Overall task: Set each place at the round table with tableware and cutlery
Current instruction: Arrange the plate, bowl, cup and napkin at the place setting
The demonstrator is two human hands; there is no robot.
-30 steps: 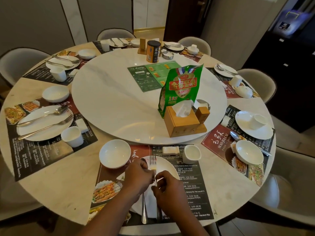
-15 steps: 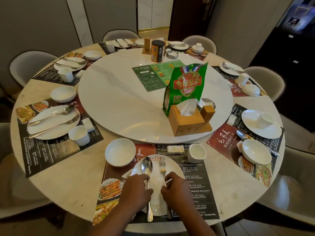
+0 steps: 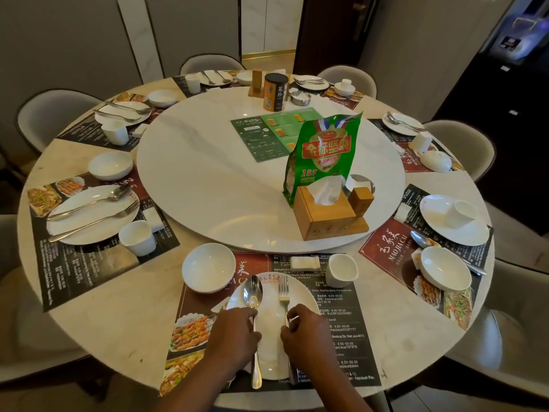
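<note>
head camera, looking down over a round marble counter point(image 3: 118, 316) ringed with pale chairs point(image 3: 56, 111). at the near edge, straight ahead, 1 place is laid on a dark printed placemat point(image 3: 350, 337). a white plate point(image 3: 309, 295) sits in the middle of the mat. on the plate a spoon point(image 3: 253, 292) lies on the left and a fork point(image 3: 283, 292) on the right, side by side, both pointing away from the person, their handle ends reaching past the plate's near rim. the left hand point(image 3: 234, 337) lies over the middle of the spoon's handle with its fingers curled down onto it; the spoon's bowl shows beyond the knuckles and the handle tip below the hand. the right hand point(image 3: 306, 334) pinches the fork's handle between thumb and forefinger a little way below the tines. the 2 hands are close but apart, with bare plate between them. beyond the plate, a white bowl point(image 3: 208, 267) stands to the left, a white cup point(image 3: 341, 270) to the right, and a small white packet point(image 3: 305, 263) between them. in the counter's centre is a raised white turntable point(image 3: 208, 179) carrying a wooden tissue box point(image 3: 323, 215), a green snack bag point(image 3: 322, 156) standing behind it, a green menu card point(image 3: 267, 135) and a dark-lidded tin point(image 3: 275, 92). other place settings point(image 3: 92, 215) ring the counter.
</note>
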